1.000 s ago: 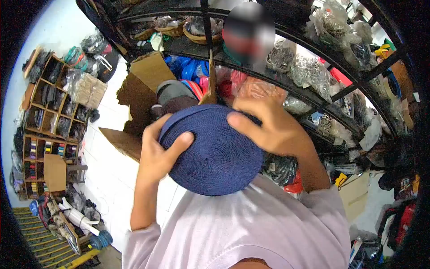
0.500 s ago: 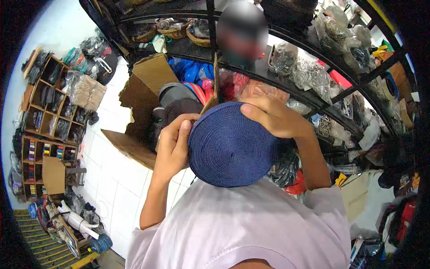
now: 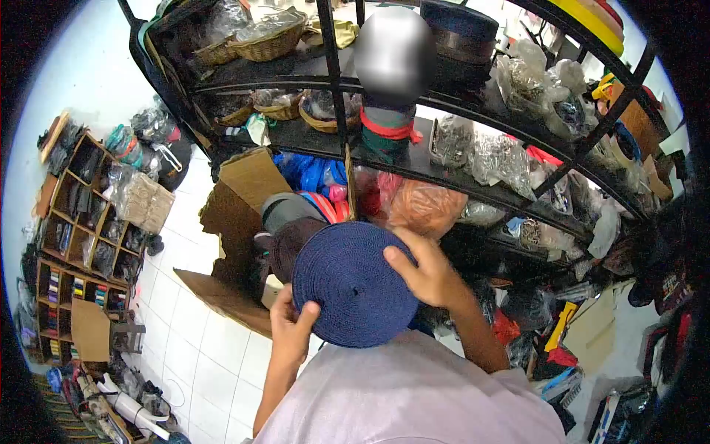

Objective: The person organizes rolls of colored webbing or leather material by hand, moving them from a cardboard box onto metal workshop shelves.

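Observation:
A large flat roll of navy-blue webbing (image 3: 362, 277), coiled in a tight spiral around a small centre hole, is held up in front of my chest. My left hand (image 3: 292, 322) grips its lower left rim, the thumb on the face and the fingers behind. On the upper right edge, my right hand (image 3: 425, 270) closes with its thumb over the rim; its other fingers are partly hidden. Just behind the roll stands an open cardboard box (image 3: 214, 292) holding more rolls, among them a dark brown one (image 3: 287, 248) and a grey one (image 3: 285, 216).
Black metal shelves (image 3: 259, 83) rise ahead with wicker baskets (image 3: 270, 41) and bagged small parts (image 3: 484, 152). An orange plastic bag (image 3: 429, 207) sits beyond my right hand. At left, a wooden cubby unit (image 3: 92, 200) stands by the white-tiled floor (image 3: 214, 355).
The navy roll has come lower and slightly left, with both hands still on it. My left hand sits lower on the rim. The view has tilted up, showing more shelving.

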`<state>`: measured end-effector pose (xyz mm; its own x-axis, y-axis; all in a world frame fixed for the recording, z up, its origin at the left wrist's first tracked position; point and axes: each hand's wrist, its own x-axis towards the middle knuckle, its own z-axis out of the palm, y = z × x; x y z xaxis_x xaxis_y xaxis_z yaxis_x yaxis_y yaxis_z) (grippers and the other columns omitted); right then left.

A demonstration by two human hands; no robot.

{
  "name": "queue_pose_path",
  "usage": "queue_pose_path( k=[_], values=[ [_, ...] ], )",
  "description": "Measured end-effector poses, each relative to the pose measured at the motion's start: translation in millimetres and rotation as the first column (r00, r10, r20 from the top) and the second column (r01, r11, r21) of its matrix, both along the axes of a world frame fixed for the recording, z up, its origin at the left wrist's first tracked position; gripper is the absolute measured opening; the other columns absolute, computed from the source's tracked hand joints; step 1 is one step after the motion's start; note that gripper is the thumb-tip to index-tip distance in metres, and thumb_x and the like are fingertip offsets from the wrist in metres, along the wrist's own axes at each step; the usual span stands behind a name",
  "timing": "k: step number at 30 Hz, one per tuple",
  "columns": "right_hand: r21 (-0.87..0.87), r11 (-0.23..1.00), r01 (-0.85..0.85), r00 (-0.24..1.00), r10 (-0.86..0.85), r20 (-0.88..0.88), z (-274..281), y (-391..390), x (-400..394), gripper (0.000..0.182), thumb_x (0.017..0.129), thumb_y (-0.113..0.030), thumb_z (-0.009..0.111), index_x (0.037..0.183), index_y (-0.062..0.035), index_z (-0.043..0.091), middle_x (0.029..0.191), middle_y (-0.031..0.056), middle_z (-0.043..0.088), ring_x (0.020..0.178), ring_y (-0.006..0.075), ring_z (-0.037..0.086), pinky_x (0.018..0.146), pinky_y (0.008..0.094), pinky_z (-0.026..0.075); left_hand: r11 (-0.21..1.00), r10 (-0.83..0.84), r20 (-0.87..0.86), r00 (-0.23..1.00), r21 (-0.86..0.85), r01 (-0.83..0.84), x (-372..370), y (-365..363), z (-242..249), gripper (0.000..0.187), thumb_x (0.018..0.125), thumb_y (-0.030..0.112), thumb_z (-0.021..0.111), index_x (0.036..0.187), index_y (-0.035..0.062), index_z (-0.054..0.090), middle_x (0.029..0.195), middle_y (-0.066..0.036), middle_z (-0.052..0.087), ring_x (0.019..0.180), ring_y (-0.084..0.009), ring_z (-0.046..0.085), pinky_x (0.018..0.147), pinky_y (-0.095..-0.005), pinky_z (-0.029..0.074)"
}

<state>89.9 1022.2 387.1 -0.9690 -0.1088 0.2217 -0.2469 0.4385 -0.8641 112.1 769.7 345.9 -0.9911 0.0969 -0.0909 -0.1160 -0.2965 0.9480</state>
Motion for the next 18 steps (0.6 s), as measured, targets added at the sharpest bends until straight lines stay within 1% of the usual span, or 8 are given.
queue_pose_path(
  k=[2, 3, 4, 6, 8, 10, 13, 18],
  values=[
    [-0.035, 0.968, -0.248, 0.967, 0.249, 0.050, 30.3, 18.8, -16.3, 0.040, 0.096, -0.032, 0.053, 0.113, 0.0042, 0.056, 0.099, 0.0223, 0.063, 0.096, 0.0354, 0.062, 0.084, 0.0398, 0.047, 0.921, -0.367, -0.055, 0.928, -0.160, 0.355, -14.2, -18.2, 21.4, 0.070, 0.075, 0.032, 0.082, 0.126, -0.0041, 0.050, 0.114, -0.007, 0.060, 0.109, -0.0178, 0.056, 0.096, -0.0313, 0.042],
    [0.114, 0.935, -0.337, 0.941, 0.334, 0.046, 39.0, 26.1, -23.7, 0.041, 0.096, -0.033, 0.052, 0.116, 0.0020, 0.056, 0.100, 0.0200, 0.064, 0.095, 0.0347, 0.062, 0.085, 0.0395, 0.047, 0.868, -0.491, -0.233, 0.839, -0.218, 0.447, -36.3, -15.1, 38.1, 0.081, 0.070, 0.034, 0.084, 0.129, -0.0055, 0.046, 0.119, -0.010, 0.058, 0.114, -0.0198, 0.054, 0.100, -0.0343, 0.039],
    [-0.007, 0.877, -0.480, 0.867, 0.476, 0.150, 62.0, 21.5, -27.1, 0.041, 0.096, -0.036, 0.052, 0.114, -0.0001, 0.058, 0.100, 0.0200, 0.064, 0.093, 0.0344, 0.063, 0.084, 0.0389, 0.048, 0.857, -0.506, -0.242, 0.828, -0.248, 0.452, -51.5, -9.5, 55.6, 0.079, 0.070, 0.032, 0.085, 0.128, -0.0050, 0.047, 0.118, -0.011, 0.058, 0.113, -0.0195, 0.054, 0.100, -0.0346, 0.039],
    [0.109, 0.857, -0.504, 0.863, 0.495, 0.098, 51.7, 7.0, -38.8, 0.045, 0.094, -0.041, 0.054, 0.111, -0.0004, 0.060, 0.100, 0.0195, 0.065, 0.092, 0.0332, 0.064, 0.082, 0.0384, 0.049, 0.834, -0.533, -0.196, 0.823, -0.288, 0.471, -73.5, 5.4, 89.3, 0.069, 0.071, 0.028, 0.083, 0.124, -0.0041, 0.053, 0.115, -0.013, 0.060, 0.108, -0.0186, 0.056, 0.098, -0.0342, 0.041],
    [0.300, 0.839, -0.455, 0.888, 0.452, 0.083, 63.9, 5.8, -39.0, 0.047, 0.091, -0.044, 0.058, 0.108, -0.0006, 0.062, 0.099, 0.0196, 0.066, 0.091, 0.0311, 0.065, 0.082, 0.0382, 0.049, 0.747, -0.489, -0.111, 0.865, -0.565, 0.350, -59.1, 25.5, 114.2, 0.050, 0.076, 0.023, 0.079, 0.112, -0.0043, 0.059, 0.103, -0.010, 0.064, 0.098, -0.0169, 0.059, 0.091, -0.0318, 0.045],
    [0.132, 0.900, -0.414, 0.905, 0.393, 0.162, 92.4, 12.6, -24.7, 0.047, 0.086, -0.045, 0.066, 0.104, -0.0016, 0.063, 0.093, 0.0193, 0.066, 0.088, 0.0300, 0.066, 0.080, 0.0380, 0.050, 0.801, -0.455, -0.170, 0.874, -0.507, 0.318, -47.8, 24.6, 99.8, 0.038, 0.078, 0.019, 0.076, 0.104, -0.0045, 0.062, 0.096, -0.008, 0.065, 0.090, -0.0151, 0.060, 0.084, -0.0295, 0.047],
    [0.145, 0.962, -0.231, 0.973, 0.231, 0.017, 67.8, 15.3, 5.2, 0.044, 0.087, -0.039, 0.066, 0.106, 0.0003, 0.059, 0.091, 0.0204, 0.066, 0.085, 0.0322, 0.066, 0.076, 0.0396, 0.050, 0.945, -0.019, -0.350, 0.937, -0.312, -0.098, -31.6, 21.6, 62.0, 0.033, 0.081, 0.017, 0.071, 0.106, -0.0044, 0.062, 0.094, -0.008, 0.065, 0.086, -0.0151, 0.060, 0.082, -0.0292, 0.047],
    [-0.054, 0.974, 0.222, 0.965, -0.227, -0.131, 39.6, 1.3, 17.1, 0.048, 0.089, -0.035, 0.063, 0.114, 0.0037, 0.052, 0.094, 0.0248, 0.065, 0.089, 0.0397, 0.065, 0.076, 0.0438, 0.049, 0.949, 0.311, -0.221, 0.924, 0.014, -0.316, -37.1, 55.5, 41.2, 0.046, 0.089, 0.032, 0.067, 0.115, -0.0029, 0.055, 0.107, -0.011, 0.061, 0.093, -0.0199, 0.059, 0.082, -0.0339, 0.050]
  ],
)
